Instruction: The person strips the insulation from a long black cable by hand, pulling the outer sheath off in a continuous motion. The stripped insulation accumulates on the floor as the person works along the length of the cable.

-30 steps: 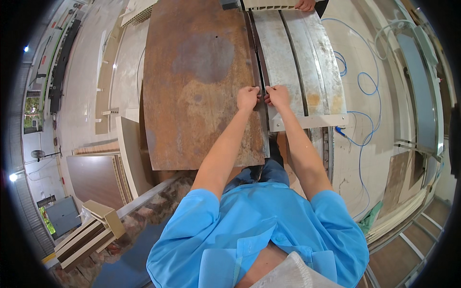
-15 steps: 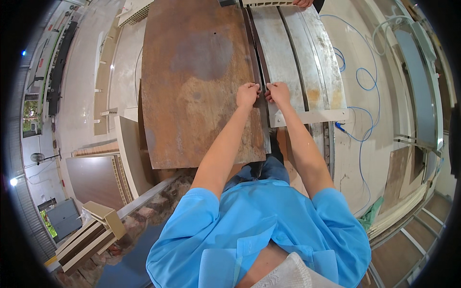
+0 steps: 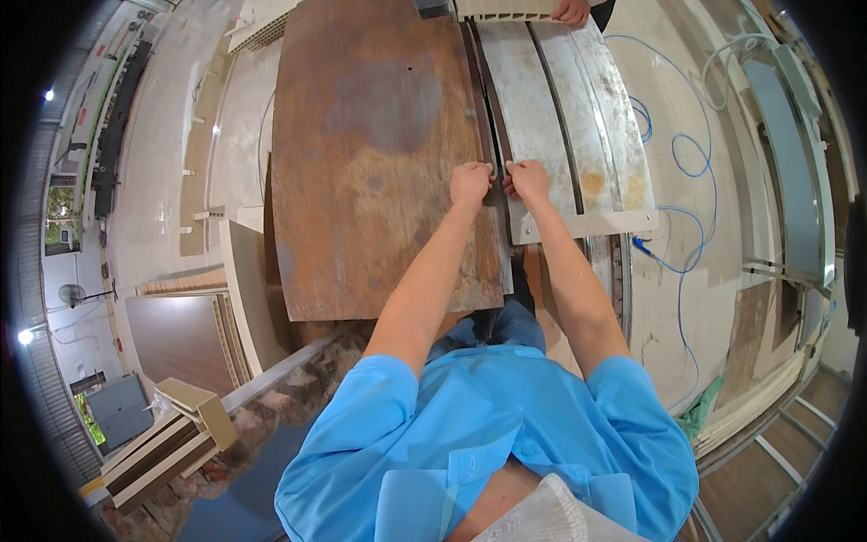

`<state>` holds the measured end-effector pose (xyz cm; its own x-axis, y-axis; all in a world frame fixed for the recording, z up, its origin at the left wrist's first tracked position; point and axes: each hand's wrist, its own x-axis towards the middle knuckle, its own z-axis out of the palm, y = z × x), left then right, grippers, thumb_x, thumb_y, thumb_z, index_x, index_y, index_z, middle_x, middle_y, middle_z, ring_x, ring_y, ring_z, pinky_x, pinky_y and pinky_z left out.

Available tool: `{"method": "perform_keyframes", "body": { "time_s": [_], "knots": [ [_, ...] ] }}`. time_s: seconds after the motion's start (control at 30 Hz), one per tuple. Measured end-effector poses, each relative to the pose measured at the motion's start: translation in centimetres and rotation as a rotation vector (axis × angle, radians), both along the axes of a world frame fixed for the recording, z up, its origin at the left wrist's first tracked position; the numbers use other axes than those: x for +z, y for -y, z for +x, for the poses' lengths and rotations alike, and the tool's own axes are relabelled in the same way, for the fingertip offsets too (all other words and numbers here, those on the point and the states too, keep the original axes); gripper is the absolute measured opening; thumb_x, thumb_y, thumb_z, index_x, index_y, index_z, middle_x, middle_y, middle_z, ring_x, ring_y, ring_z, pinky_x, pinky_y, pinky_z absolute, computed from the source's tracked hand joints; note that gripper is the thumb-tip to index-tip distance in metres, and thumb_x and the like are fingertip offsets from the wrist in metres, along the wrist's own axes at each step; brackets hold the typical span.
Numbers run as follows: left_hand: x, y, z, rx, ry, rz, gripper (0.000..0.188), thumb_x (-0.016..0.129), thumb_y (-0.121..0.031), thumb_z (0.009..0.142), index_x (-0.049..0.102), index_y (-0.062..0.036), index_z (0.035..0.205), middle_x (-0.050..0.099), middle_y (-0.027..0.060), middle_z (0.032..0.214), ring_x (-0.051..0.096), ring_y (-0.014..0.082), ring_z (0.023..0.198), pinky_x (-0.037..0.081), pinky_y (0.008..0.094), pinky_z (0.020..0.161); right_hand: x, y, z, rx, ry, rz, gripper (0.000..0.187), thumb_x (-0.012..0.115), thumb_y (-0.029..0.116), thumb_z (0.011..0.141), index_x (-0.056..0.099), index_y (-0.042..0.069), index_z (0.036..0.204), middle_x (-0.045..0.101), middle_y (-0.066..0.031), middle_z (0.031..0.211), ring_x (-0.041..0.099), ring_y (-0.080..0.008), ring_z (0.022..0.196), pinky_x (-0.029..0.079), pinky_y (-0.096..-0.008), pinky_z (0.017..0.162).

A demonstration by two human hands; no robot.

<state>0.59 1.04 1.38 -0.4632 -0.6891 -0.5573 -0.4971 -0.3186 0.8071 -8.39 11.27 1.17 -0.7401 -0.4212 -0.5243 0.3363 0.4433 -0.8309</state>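
Observation:
My left hand [image 3: 471,184] is closed, with its thumb and fingers pinched at a long, thin dark brown strip [image 3: 480,99] beside the rusty brown metal table top [image 3: 370,217]. Close by, my right hand [image 3: 527,182] is closed at a second dark strip [image 3: 498,126] along the inner edge of the grey grooved metal table [image 3: 533,99]. Both strips run away from me, side by side with a narrow dark gap between them. My fingers hide where they grip. Across the near end of the grey table lies a pale, flat bar [image 3: 591,226], just under my right forearm.
Another person's hand [image 3: 573,11] rests at the far end on a pale hollow-core panel [image 3: 510,11]. A blue hose [image 3: 691,262] loops over the floor at the right. Boards [image 3: 176,334] lean at the left, near a stack of offcuts [image 3: 172,447].
The view has shifted slightly. Both hands stay at the same spots on the strips, with no clear movement against the table.

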Motion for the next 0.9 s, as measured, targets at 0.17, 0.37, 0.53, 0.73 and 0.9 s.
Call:
{"method": "perform_keyframes", "body": {
  "time_s": [0.17, 0.37, 0.53, 0.73, 0.9],
  "knots": [
    [-0.21, -0.46, -0.47, 0.064, -0.071, 0.094, 0.017, 0.069, -0.011, 0.089, 0.07, 0.0038, 0.098, 0.07, 0.0085, 0.078, 0.06, 0.0134, 0.063, 0.048, 0.0291, 0.056, -0.19, -0.09, 0.33, -0.032, 0.016, -0.022, 0.028, 0.06, 0.023, 0.096, 0.065, -0.003, 0.085, 0.067, -0.0121, 0.069, 0.064, -0.0195, 0.052, 0.048, -0.0322, 0.046],
    [-0.78, -0.53, -0.53, 0.031, -0.096, 0.077, 0.017, 0.068, -0.013, 0.09, 0.07, 0.0014, 0.099, 0.069, 0.0073, 0.079, 0.061, 0.0133, 0.064, 0.047, 0.0291, 0.058, -0.38, -0.19, 0.3, -0.04, 0.032, -0.052, 0.026, 0.06, 0.022, 0.097, 0.064, -0.002, 0.088, 0.067, -0.0119, 0.071, 0.064, -0.0194, 0.054, 0.049, -0.0317, 0.047],
    [-0.63, -0.31, -0.31, 0.022, -0.114, 0.117, 0.016, 0.066, -0.015, 0.091, 0.069, -0.0007, 0.097, 0.069, 0.0063, 0.081, 0.063, 0.0143, 0.066, 0.045, 0.0297, 0.059, -0.35, -0.23, 0.32, -0.093, 0.113, -0.144, 0.022, 0.061, 0.021, 0.095, 0.063, -0.001, 0.092, 0.067, -0.0119, 0.074, 0.066, -0.0196, 0.056, 0.05, -0.0316, 0.049],
    [-0.46, -0.05, -0.14, 0.043, -0.155, 0.183, 0.017, 0.066, -0.015, 0.091, 0.069, -0.0009, 0.1, 0.07, 0.0063, 0.085, 0.065, 0.0151, 0.068, 0.043, 0.0293, 0.058, -0.54, -0.18, 0.2, -0.122, 0.132, -0.175, 0.019, 0.06, 0.017, 0.094, 0.063, -0.002, 0.092, 0.068, -0.0113, 0.075, 0.066, -0.0196, 0.058, 0.051, -0.0309, 0.05],
    [-0.42, -0.14, -0.13, 0.065, -0.162, 0.163, 0.021, 0.067, -0.017, 0.093, 0.07, -0.0004, 0.105, 0.071, 0.0061, 0.087, 0.065, 0.0142, 0.069, 0.042, 0.0293, 0.058, -0.83, -0.08, 0.14, -0.095, 0.12, -0.184, 0.019, 0.06, 0.015, 0.094, 0.063, -0.003, 0.093, 0.067, -0.0111, 0.075, 0.066, -0.0194, 0.059, 0.052, -0.0302, 0.051]
  ]
}}
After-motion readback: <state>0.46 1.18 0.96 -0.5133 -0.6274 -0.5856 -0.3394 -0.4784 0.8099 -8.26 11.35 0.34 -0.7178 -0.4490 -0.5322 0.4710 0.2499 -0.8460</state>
